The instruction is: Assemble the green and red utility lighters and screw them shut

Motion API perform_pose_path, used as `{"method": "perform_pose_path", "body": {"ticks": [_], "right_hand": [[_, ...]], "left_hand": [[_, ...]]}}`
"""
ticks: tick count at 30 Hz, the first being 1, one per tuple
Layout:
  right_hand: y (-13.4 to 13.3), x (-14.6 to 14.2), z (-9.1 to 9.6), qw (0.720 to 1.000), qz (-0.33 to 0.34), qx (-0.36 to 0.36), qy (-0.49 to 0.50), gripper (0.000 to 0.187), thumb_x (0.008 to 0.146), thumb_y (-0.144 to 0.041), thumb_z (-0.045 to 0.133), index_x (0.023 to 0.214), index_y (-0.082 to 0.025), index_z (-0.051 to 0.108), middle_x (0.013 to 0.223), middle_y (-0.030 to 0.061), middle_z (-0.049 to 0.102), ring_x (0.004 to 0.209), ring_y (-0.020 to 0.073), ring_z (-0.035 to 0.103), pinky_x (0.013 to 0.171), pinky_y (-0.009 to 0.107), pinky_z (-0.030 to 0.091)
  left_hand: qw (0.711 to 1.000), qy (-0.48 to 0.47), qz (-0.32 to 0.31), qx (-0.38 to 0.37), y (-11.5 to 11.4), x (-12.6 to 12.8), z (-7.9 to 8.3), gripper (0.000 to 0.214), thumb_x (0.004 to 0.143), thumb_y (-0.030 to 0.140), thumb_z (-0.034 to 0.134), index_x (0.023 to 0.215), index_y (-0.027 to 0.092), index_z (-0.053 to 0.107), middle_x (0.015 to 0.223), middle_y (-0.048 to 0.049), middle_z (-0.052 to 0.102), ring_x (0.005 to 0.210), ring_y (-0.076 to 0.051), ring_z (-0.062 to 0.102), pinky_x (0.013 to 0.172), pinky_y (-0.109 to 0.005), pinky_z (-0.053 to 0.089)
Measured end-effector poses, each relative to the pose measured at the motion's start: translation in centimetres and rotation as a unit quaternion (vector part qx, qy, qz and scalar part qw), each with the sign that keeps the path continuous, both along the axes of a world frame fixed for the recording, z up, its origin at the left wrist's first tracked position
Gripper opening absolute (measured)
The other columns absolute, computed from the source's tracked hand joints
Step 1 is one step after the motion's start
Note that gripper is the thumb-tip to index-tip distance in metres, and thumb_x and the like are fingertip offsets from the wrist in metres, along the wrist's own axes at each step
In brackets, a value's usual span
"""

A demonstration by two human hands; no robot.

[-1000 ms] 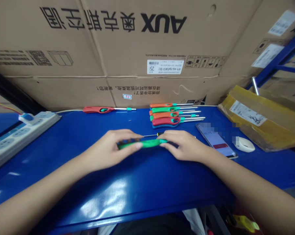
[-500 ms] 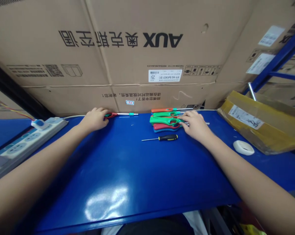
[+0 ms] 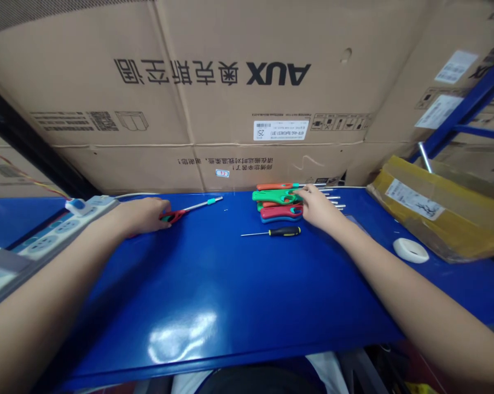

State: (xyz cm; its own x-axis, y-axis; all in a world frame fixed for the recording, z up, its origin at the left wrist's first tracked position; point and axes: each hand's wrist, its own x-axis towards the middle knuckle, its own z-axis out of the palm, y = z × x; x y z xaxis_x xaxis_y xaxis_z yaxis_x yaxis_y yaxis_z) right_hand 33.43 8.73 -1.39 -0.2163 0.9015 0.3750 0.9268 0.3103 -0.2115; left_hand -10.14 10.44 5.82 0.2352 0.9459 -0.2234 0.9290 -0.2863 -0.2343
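On the left, my left hand (image 3: 147, 214) is closed around the handle of a red long-neck lighter (image 3: 176, 215), whose metal tube points right and slightly away from me. My right hand (image 3: 318, 207) is at a pile of long-neck lighters, with its fingers pinched on the trigger end of a green lighter (image 3: 273, 196) on top. Beneath and around it lie a red lighter (image 3: 279, 211), a blue lighter (image 3: 280, 220) and an orange lighter (image 3: 277, 186), their tubes pointing right. In front of the pile is a black and yellow screwdriver (image 3: 285, 232).
A white power strip (image 3: 66, 230) with a plug runs along the left side. At the right stand an open cardboard box (image 3: 431, 213) with yellow tape and a white oval object (image 3: 411, 250). A large carton (image 3: 222, 104) walls off the back of the blue table (image 3: 230, 295).
My left hand has drawn the red lighter left and toward me, tilting its tube. My right hand has shifted the top green lighter slightly on the pile. The view has moved a little.
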Motion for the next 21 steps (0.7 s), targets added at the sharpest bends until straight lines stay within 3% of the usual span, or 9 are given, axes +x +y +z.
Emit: {"method": "perform_pose_path", "body": {"ticks": [4, 8, 12, 14, 17, 19, 21], "right_hand": [[-2.1, -0.5, 0.8, 1.0, 0.026, -0.011, 0.013, 0.057, 0.088, -0.008, 0.044, 0.144, -0.007, 0.051, 0.132, 0.0236, 0.048, 0.109, 0.0313, 0.062, 0.098, 0.049, 0.053], [-5.0, -2.3, 2.6, 0.994, 0.098, -0.045, 0.019, 0.054, 0.094, -0.019, 0.05, 0.148, -0.019, 0.047, 0.136, 0.0162, 0.047, 0.112, 0.0265, 0.062, 0.102, 0.044, 0.053], [-7.4, -5.1, 3.9, 0.949, 0.276, -0.125, 0.091, 0.041, 0.098, -0.032, 0.055, 0.139, -0.025, 0.056, 0.131, 0.01, 0.054, 0.122, 0.0216, 0.058, 0.109, 0.038, 0.047], [-8.2, -6.0, 4.1, 0.93, 0.318, -0.169, 0.072, 0.042, 0.096, -0.038, 0.062, 0.136, -0.024, 0.06, 0.129, 0.0087, 0.058, 0.12, 0.0213, 0.059, 0.106, 0.037, 0.047], [-8.9, -6.5, 4.1, 0.916, 0.331, -0.226, 0.016, 0.047, 0.088, -0.046, 0.072, 0.127, -0.022, 0.065, 0.11, 0.0052, 0.066, 0.096, 0.0193, 0.064, 0.085, 0.032, 0.05], [-9.0, -6.3, 4.0, 0.917, 0.32, -0.24, -0.013, 0.033, 0.086, -0.042, 0.073, 0.111, -0.021, 0.07, 0.095, 0.0022, 0.067, 0.086, 0.0175, 0.062, 0.075, 0.029, 0.046], [-8.9, -5.9, 3.9, 0.919, 0.31, -0.244, -0.026, 0.015, 0.088, -0.034, 0.071, 0.093, -0.02, 0.069, 0.085, 0.0, 0.066, 0.08, 0.0151, 0.059, 0.068, 0.027, 0.042]], "left_hand": [[0.997, 0.036, 0.031, -0.064, -4.2, 0.6, 1.1, 0.036, 0.074, 0.035, 0.067, 0.101, 0.013, 0.072, 0.096, -0.0176, 0.075, 0.084, -0.036, 0.071, 0.061, -0.034, 0.043], [0.995, 0.044, 0.011, -0.093, -8.6, 1.6, 0.0, 0.023, 0.069, 0.027, 0.062, 0.087, 0.018, 0.073, 0.087, -0.0155, 0.074, 0.081, -0.038, 0.072, 0.061, -0.037, 0.043], [0.993, -0.005, -0.073, -0.093, -11.9, 4.5, -1.3, 0.015, 0.072, 0.03, 0.059, 0.083, 0.025, 0.068, 0.08, -0.0087, 0.074, 0.075, -0.035, 0.072, 0.059, -0.037, 0.041], [0.984, -0.048, -0.153, -0.083, -12.8, 6.8, -1.4, 0.013, 0.075, 0.031, 0.06, 0.086, 0.025, 0.066, 0.083, -0.0084, 0.073, 0.075, -0.033, 0.072, 0.059, -0.037, 0.043], [0.961, -0.127, -0.237, -0.068, -13.2, 10.2, -1.6, 0.011, 0.083, 0.031, 0.062, 0.091, 0.024, 0.066, 0.088, -0.0057, 0.072, 0.071, -0.027, 0.069, 0.059, -0.036, 0.045], [0.946, -0.174, -0.268, -0.054, -13.1, 11.7, -1.9, 0.018, 0.09, 0.034, 0.061, 0.103, 0.024, 0.068, 0.095, -0.0051, 0.072, 0.08, -0.026, 0.07, 0.065, -0.036, 0.05], [0.935, -0.208, -0.283, -0.041, -12.8, 12.3, -2.4, 0.039, 0.093, 0.044, 0.064, 0.125, 0.023, 0.064, 0.11, -0.0068, 0.072, 0.095, -0.028, 0.071, 0.077, -0.038, 0.054]]}}
